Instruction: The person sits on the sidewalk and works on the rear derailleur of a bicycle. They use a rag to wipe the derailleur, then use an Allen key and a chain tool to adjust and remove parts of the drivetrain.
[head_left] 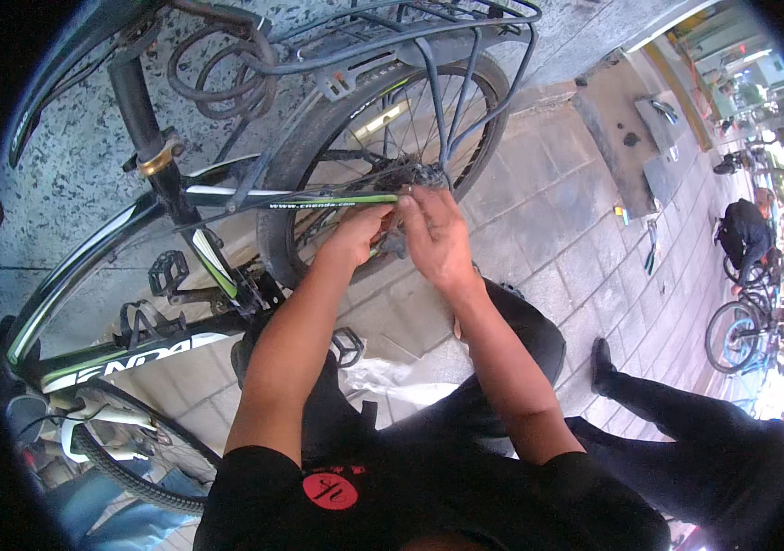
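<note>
A black, white and green bicycle frame stands in front of me, and both my hands are at its rear wheel near the hub. My left hand is closed just below the green-and-white frame tube, its fingertips on a small part I cannot make out. Close beside it, my right hand curls its fingers at the rear end of that tube, below the hub cluster. What the right fingers grip is hidden behind them. The two hands almost meet.
A rear rack juts over the wheel, and a coiled cable lock hangs by the seat post. Pedals stick out near my left arm. Clear plastic lies on the paving. Pliers lie farther right. Another person's leg is at right.
</note>
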A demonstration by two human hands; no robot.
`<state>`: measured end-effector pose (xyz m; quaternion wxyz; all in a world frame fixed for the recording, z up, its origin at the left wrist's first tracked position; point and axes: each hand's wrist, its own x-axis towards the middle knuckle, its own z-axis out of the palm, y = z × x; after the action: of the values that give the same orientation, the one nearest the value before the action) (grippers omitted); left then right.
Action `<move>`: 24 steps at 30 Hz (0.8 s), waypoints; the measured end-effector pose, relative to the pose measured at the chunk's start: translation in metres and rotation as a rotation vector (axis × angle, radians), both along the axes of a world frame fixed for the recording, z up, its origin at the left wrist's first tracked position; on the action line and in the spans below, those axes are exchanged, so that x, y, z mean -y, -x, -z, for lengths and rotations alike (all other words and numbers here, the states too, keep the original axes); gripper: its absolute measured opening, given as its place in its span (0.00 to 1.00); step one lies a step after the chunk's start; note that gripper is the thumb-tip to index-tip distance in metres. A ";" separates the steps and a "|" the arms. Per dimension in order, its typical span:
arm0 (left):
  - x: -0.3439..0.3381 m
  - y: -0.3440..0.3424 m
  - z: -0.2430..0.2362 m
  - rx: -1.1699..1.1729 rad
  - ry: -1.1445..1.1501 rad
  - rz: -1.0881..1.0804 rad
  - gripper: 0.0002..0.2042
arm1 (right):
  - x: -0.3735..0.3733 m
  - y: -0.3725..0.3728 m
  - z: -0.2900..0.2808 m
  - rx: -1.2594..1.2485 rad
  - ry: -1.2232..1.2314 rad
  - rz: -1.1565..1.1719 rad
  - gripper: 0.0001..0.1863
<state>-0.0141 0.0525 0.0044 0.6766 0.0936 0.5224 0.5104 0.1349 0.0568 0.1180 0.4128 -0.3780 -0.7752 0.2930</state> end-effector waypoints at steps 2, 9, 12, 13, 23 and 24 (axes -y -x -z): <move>0.004 -0.003 0.002 -0.010 -0.026 -0.006 0.07 | 0.003 -0.003 -0.002 0.143 0.000 -0.049 0.12; 0.005 -0.004 0.001 0.121 -0.004 -0.096 0.08 | 0.000 -0.013 0.014 0.397 -0.140 -0.334 0.10; 0.011 -0.004 -0.001 -0.059 -0.075 -0.016 0.06 | -0.016 -0.018 0.034 0.205 -0.116 -0.293 0.10; 0.014 -0.005 -0.002 -0.118 -0.093 0.010 0.06 | -0.018 -0.015 0.035 0.155 0.045 -0.218 0.09; 0.019 -0.018 -0.026 -0.418 -0.258 0.183 0.11 | -0.033 -0.027 0.033 -0.143 0.793 -0.049 0.14; 0.018 -0.017 -0.023 -0.390 -0.275 0.167 0.11 | -0.035 -0.029 0.030 -0.127 0.781 -0.056 0.14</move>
<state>0.0031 0.0346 0.0276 0.5836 0.3244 0.5592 0.4915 0.1640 0.0914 0.0876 0.2769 -0.4663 -0.5884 0.5998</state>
